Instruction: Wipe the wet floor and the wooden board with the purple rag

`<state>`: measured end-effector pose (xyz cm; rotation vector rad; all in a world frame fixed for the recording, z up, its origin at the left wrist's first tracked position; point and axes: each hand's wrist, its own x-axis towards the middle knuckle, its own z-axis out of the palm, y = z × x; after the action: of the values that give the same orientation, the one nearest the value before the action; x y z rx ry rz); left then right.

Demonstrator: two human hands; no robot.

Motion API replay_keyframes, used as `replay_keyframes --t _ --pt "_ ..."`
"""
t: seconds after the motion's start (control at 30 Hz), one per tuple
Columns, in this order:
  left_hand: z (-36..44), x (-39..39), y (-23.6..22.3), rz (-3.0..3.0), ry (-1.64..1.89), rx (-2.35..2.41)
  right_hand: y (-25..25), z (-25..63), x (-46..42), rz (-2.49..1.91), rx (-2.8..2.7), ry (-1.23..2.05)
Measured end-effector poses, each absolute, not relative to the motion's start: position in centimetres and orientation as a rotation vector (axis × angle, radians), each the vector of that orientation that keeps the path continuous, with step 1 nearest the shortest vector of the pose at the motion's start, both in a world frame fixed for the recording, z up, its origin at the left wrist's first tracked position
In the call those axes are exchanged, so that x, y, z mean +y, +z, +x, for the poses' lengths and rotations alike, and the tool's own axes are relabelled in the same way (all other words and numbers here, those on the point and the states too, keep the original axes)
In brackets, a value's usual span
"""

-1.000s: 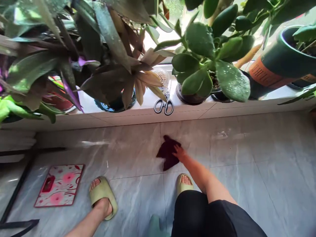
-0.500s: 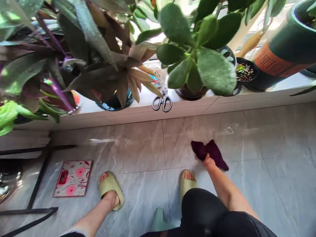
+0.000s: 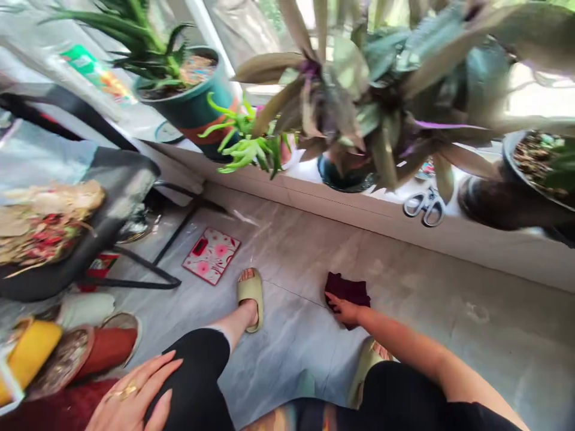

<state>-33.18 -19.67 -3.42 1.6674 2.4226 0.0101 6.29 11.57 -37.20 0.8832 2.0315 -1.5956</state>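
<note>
Your right hand (image 3: 344, 309) lies flat, fingers spread, pressing down on the crumpled dark maroon cloth (image 3: 348, 291), which sits on the grey marbled tile floor (image 3: 417, 311) between your two pale green slippers; nothing is pinched in that grip. Your left hand (image 3: 135, 395), wearing a gold ring, rests open with fingers spread on your black-clad left knee, holding nothing; grey-handled metal scissors (image 3: 424, 206) lie on the white window ledge (image 3: 494, 245) under the purple-leaved plants, well apart from the cloth.
</note>
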Motion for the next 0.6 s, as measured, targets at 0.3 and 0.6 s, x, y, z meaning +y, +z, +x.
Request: replay_keyframes --t 0.3,0.6 --pt "-32.0 -20.7 -2.7 1.820 0.135 2.534 -24.6 6.6 20.3 0.910 2.250 -0.887" --pt "-30.0 -24.1 -2.6 1.775 0.349 2.586 -8.0 2.2 8.9 0.898 2.776 -0.622"
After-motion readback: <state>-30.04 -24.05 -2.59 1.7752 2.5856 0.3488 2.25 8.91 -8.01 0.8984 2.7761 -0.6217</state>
